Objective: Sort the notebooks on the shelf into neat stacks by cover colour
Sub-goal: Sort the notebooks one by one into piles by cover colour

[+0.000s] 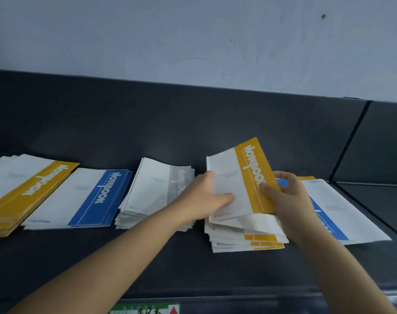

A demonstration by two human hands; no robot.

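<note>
A yellow-banded notebook (242, 175) is tilted up above a mixed pile (245, 236) on the dark shelf (193, 132). My left hand (204, 198) holds its white left part, thumb on the cover. My right hand (285, 198) grips its yellow right edge. To the left lie a grey-banded stack (154, 191), a blue-banded stack (79, 198) and a yellow-banded stack (18, 191). A blue-banded notebook (342, 214) lies to the right, partly behind my right hand.
A pale wall (193, 37) rises behind the shelf's dark back panel. A seam (351, 141) splits the panel at the right, with bare shelf beyond it. A green and red label (147, 309) sits on the shelf's front edge.
</note>
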